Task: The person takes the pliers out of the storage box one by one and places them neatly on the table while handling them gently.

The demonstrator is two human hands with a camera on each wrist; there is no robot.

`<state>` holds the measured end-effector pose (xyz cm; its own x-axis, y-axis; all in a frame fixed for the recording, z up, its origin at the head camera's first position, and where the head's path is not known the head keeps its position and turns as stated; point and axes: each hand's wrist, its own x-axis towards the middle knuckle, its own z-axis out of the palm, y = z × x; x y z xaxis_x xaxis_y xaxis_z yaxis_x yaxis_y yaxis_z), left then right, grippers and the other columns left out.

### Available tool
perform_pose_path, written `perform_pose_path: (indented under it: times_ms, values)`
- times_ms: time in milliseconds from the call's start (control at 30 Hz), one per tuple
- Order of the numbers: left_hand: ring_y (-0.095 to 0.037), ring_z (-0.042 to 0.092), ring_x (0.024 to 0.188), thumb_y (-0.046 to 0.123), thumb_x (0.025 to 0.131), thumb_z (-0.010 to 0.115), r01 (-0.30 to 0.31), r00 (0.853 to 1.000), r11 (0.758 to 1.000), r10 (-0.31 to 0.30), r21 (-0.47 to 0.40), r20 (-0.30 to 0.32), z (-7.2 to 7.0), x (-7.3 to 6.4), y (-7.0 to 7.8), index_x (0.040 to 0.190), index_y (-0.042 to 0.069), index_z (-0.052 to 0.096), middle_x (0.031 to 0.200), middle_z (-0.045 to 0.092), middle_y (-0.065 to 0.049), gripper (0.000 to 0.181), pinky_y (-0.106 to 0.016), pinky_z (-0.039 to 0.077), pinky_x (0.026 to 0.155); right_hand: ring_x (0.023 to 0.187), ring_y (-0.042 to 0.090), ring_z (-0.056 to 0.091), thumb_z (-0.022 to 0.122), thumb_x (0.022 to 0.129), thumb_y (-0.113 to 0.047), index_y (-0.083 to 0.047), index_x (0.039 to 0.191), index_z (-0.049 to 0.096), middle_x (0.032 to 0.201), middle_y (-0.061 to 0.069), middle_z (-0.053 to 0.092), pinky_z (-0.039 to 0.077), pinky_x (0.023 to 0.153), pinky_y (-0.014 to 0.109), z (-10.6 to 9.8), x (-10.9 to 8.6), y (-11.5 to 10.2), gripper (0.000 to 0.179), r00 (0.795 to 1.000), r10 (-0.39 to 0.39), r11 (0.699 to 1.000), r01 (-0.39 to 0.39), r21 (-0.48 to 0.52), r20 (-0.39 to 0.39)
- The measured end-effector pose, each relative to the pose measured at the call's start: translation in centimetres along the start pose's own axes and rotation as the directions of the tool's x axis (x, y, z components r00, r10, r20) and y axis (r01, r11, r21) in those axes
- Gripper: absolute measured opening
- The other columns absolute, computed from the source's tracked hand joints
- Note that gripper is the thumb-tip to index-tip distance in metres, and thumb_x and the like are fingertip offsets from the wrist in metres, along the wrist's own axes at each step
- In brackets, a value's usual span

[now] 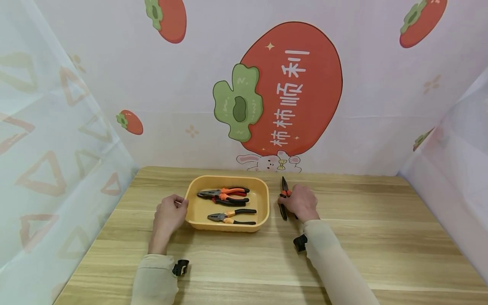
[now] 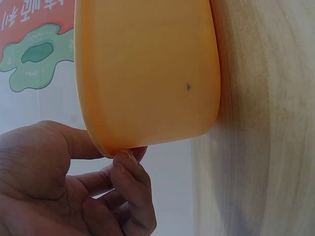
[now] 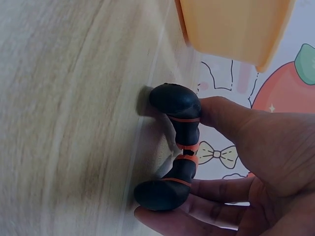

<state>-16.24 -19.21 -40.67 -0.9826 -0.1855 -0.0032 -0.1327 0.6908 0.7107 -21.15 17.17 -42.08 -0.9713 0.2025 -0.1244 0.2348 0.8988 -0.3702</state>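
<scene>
A yellow plastic tray (image 1: pixel 264 212) sits on the table with combination pliers (image 1: pixel 226 217) in its front half. Behind them, orange-and-black pliers (image 1: pixel 225 194) overlap another pair with red and black handles. At the tray's left end, my left hand (image 1: pixel 170 213) pinches the rim between thumb and fingers; the left wrist view shows this tray wall (image 2: pixel 152 73) close up. To the right of the tray, my right hand (image 1: pixel 302 202) holds long-nose pliers (image 1: pixel 284 184) by their black-and-orange handles (image 3: pixel 174 101), thumb on one handle and fingers along the other. Their jaws point toward the back wall.
The wood-grain table (image 1: pixel 244 262) reaches back to a wall covering (image 1: pixel 190 97) printed with persimmons. White patterned sheets (image 1: pixel 49 161) flank the table on both sides. Each sleeved wrist wears a small black device (image 1: pixel 181 267).
</scene>
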Motion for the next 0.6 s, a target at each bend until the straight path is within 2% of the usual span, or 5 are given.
perform_pose_path:
  times_ms: [600]
  values:
    - [-0.023,0.063,0.072,0.023,0.101,0.056,0.004,1.000,1.000,-0.004,0.004,0.008,0.01,0.04,-0.11,0.107,-0.001,0.069,0.088,0.069,-0.012,0.028,-0.036,0.046,0.059,0.060,0.024,0.054,0.079,0.084,-0.044,-0.007,0.076,0.057,0.069,0.009,0.054,0.039,0.049,0.032,0.21,0.11,-0.22,0.043,1.000,-0.018,0.999,0.017,-0.039,-0.015]
